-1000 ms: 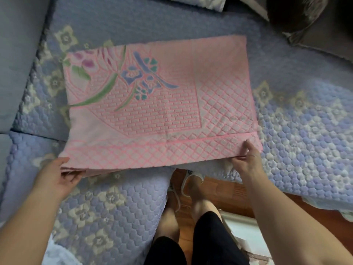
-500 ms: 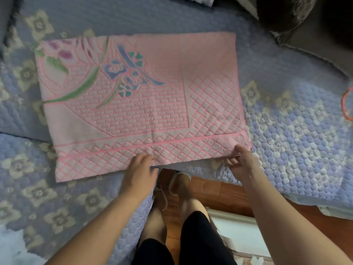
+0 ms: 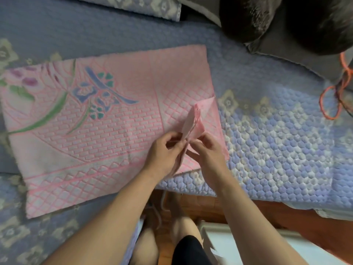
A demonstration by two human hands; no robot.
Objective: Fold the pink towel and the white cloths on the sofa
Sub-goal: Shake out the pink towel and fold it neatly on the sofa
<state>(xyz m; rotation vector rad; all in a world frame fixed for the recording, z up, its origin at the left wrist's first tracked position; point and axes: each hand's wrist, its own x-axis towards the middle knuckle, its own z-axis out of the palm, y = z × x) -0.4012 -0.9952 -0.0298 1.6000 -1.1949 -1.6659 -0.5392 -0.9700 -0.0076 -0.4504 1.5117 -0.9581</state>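
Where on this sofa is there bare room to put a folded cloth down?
Free: the quilted sofa cover right of the pink towel, up to the orange cord; also the strip behind the towel, before the dark cushion. Crowded: the towel's near right corner, where the left hand and right hand pinch it.

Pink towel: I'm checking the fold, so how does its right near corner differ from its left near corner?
On the pink towel, the right near corner is lifted and turned back, pinched by the left hand and right hand. The left near corner lies flat and untouched on the sofa cover. Both show the diamond weave.
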